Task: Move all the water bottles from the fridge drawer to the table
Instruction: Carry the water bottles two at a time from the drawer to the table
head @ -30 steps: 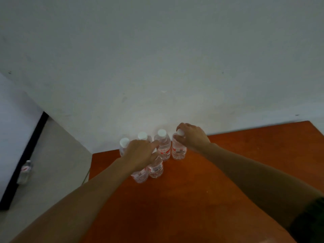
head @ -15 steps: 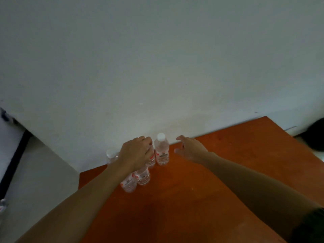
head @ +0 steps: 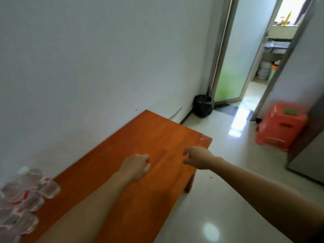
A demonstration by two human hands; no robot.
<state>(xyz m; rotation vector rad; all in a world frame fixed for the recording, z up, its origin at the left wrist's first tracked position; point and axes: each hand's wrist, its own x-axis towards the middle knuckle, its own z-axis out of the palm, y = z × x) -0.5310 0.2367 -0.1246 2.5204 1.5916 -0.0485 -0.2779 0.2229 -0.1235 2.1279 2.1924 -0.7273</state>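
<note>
Both hands have let go of the bottles and swung away, and the whole view has turned toward the doorway. Those water bottles (head: 26, 195) now sit bunched at the table's left end, close to the wall edge, blurred but upright as far as I can tell, touching one another in a tight cluster. Clear plastic, white caps, red-and-white labels. I'd judge them full, so a fair weight each, and the thin walls will give under a squeeze; if they're cold from the fridge they may be slick. Best taken round the body at the label, or by the neck under the cap when carrying several.

Out over the table (head: 163, 137), the left hand (head: 135, 166) hangs empty, fingers curled loosely in. The right hand (head: 197, 157) hovers past the table's front edge, empty too, fingers half spread. Neither touches anything.

Beyond the table's far right corner there's a black bin bag (head: 203, 107) by the open door (head: 231, 55), and an orange stool (head: 282, 128) on the shiny floor. No fridge drawer that I can make out, so whether more bottles remain, I can't say.
</note>
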